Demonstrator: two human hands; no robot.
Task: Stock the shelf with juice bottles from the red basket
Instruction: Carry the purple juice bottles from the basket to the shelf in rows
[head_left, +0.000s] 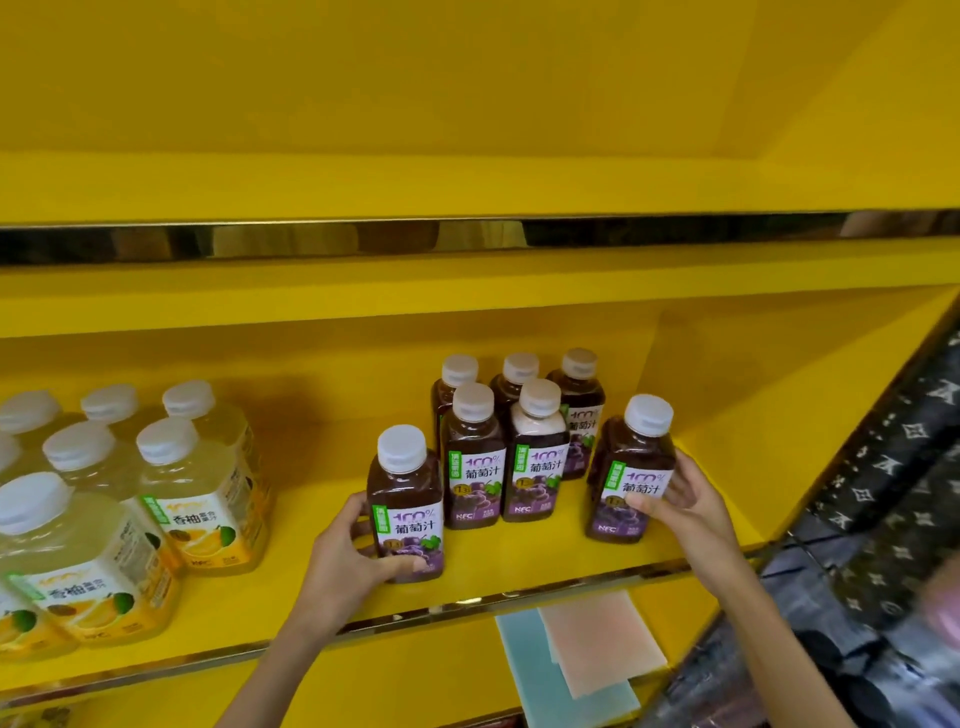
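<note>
Each hand is wrapping around its own grape juice bottle, left hand (353, 551) on the front one (406, 512), right hand (685, 499) on the right-end one (631, 478), probably lining them up on the yellow shelf (519, 561).

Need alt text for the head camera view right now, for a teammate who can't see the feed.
Two bare hands each grip an upright purple grape juice bottle on a yellow shelf: the left hand holds the left bottle, the right hand holds the right bottle, flanking five more grape juice bottles. Pale yellow juice bottles stand to the left.
</note>
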